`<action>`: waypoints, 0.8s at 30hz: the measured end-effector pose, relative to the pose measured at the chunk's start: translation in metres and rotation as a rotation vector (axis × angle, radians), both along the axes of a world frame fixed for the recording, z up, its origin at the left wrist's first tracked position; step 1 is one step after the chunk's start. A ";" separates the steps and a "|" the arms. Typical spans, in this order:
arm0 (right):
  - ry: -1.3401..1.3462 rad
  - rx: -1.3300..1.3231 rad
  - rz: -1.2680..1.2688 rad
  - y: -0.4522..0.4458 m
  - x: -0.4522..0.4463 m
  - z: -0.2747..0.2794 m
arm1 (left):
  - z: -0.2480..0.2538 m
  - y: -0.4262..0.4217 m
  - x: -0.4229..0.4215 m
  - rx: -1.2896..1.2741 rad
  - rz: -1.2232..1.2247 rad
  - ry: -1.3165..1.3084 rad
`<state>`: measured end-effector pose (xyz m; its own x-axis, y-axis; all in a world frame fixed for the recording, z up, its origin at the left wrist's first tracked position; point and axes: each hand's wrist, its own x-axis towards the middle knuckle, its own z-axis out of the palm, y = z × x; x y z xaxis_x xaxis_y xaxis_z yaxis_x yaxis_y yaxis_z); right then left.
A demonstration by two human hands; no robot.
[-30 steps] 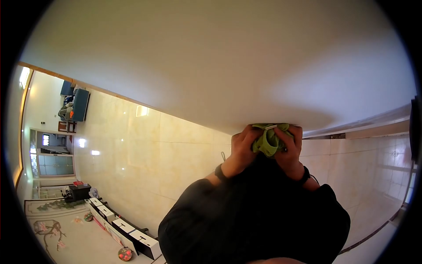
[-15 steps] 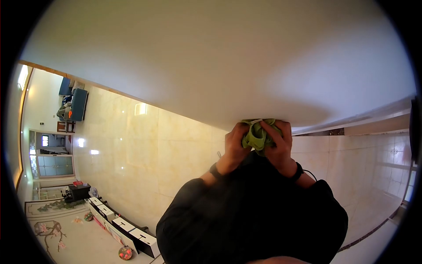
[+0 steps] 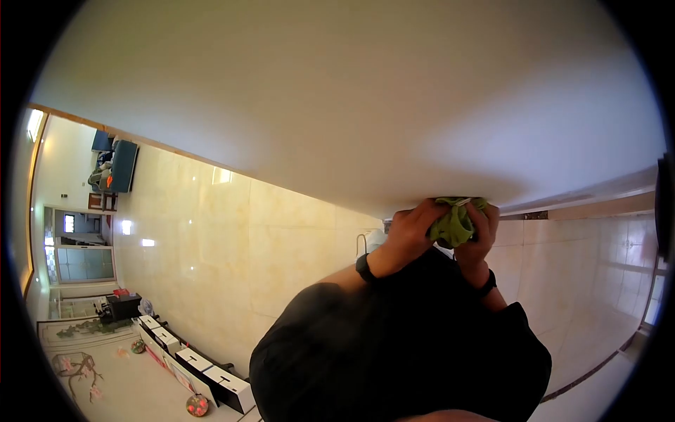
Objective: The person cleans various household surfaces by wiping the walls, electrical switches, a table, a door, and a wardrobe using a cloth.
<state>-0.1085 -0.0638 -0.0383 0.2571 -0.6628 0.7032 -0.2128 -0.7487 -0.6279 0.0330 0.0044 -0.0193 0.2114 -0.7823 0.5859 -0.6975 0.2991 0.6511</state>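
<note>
We have a crumpled green cloth [image 3: 452, 228] bunched directly between our two grips: the left grip [image 3: 408, 231] is curled onto one side of it and the right grip [image 3: 481, 235] clasps the other. As far as we can judge from this steep angle, the cloth touches the broad pale surface [image 3: 337, 105] just beyond our grips. A dark band [image 3: 364, 268] circles the wrist behind our left grip. Glossy pale floor [image 3: 302, 211] stretches left of that grip, with a blue sofa [image 3: 125, 165] well apart from it.
</note>
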 end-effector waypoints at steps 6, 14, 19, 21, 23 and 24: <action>0.081 -0.004 0.134 0.016 0.026 -0.002 | -0.006 0.029 0.029 0.125 0.072 0.004; 0.165 0.056 0.129 0.018 0.022 0.035 | 0.012 0.033 0.027 0.064 0.083 0.049; 0.079 0.031 0.103 0.012 0.013 0.021 | 0.012 0.020 0.019 0.034 0.016 0.062; 0.060 -0.011 0.099 0.010 0.015 0.012 | 0.010 0.019 0.020 0.044 0.020 0.030; 0.049 -0.035 0.090 0.011 0.017 0.003 | 0.012 0.023 0.022 0.075 0.038 0.003; 0.049 -0.034 0.106 0.010 0.017 0.002 | 0.010 0.024 0.022 0.058 0.036 0.027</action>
